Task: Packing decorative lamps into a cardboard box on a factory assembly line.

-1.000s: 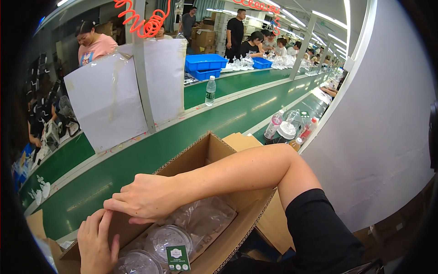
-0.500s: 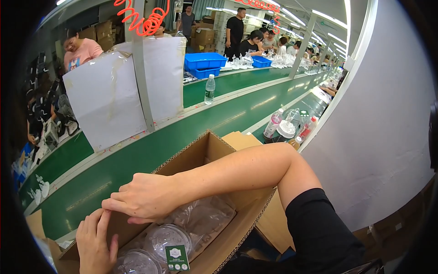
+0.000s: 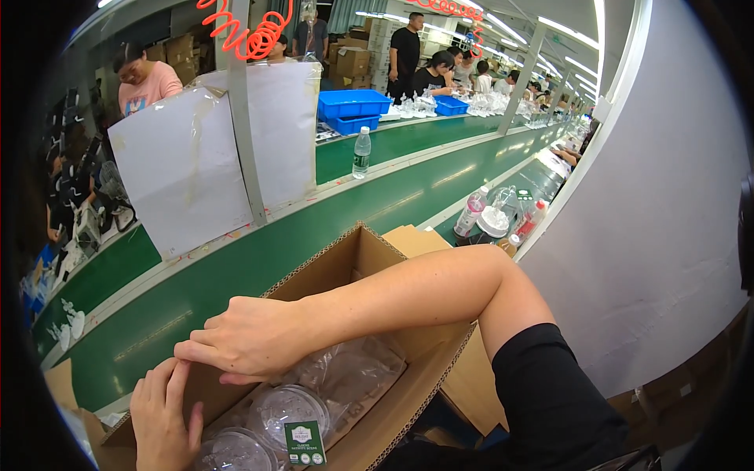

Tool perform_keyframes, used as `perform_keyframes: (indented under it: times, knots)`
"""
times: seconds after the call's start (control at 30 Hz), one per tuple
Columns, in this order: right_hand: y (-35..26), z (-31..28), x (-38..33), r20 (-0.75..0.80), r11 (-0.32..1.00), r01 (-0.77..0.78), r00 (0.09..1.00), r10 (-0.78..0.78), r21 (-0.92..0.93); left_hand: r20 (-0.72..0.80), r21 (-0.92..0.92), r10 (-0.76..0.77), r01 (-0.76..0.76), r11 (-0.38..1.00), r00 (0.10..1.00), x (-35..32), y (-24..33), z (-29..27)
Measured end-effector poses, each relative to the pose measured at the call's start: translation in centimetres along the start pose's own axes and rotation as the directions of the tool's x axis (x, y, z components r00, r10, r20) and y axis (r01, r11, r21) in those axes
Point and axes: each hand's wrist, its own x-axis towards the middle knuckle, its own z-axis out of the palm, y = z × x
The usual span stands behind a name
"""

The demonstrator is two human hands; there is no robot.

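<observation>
My right hand reaches across the open cardboard box, its fingers curled and pressed together. Whatever it may pinch is hidden. My left hand is at the box's left end, fingers stretched upward and thumb apart. Its index fingertip meets the right fingertips, and no object shows in it. Below the hands, a clear plastic dome with a round lid lies in the box with a green printed tag on it. A second clear round lid sits beside it, partly behind my left hand. Clear plastic wrap covers the bottom farther along.
A green conveyor belt runs beyond the box. Bottles, including a pink-labelled one, stand at the right beside a white panel. A water bottle and blue bins are across the belt. Several people work farther back.
My hands and the box have hardly moved. In the background, the person in pink has lowered their head and shifted slightly right.
</observation>
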Motion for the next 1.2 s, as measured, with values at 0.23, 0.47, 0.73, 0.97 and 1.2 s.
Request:
perform_keyframes:
  times: [0.23,0.47,0.73,0.97,1.2]
  knots:
    - [-0.01,-0.11,0.05,0.020,1.000,-0.009,1.000,0.008,0.009,-0.003,-0.002,-0.002,0.002,1.000,1.000,-0.04,-0.04,0.01]
    - [0.04,-0.10,0.09,0.014,1.000,-0.003,1.000,0.003,0.005,0.042,-0.040,-0.025,0.027,0.999,0.999,0.03,-0.14,-0.12]
    - [0.03,-0.08,0.05,-0.002,1.000,0.004,1.000,-0.004,0.002,0.009,-0.013,-0.007,0.007,1.000,1.000,0.07,-0.02,-0.06]
    - [0.12,-0.07,0.04,0.008,1.000,0.002,1.000,-0.002,0.018,0.003,0.000,0.001,-0.001,1.000,1.000,0.05,-0.07,0.07]
    - [0.17,-0.12,0.02,0.003,1.000,0.007,1.000,-0.007,0.016,0.008,0.001,-0.004,0.004,1.000,1.000,-0.02,-0.24,0.11]
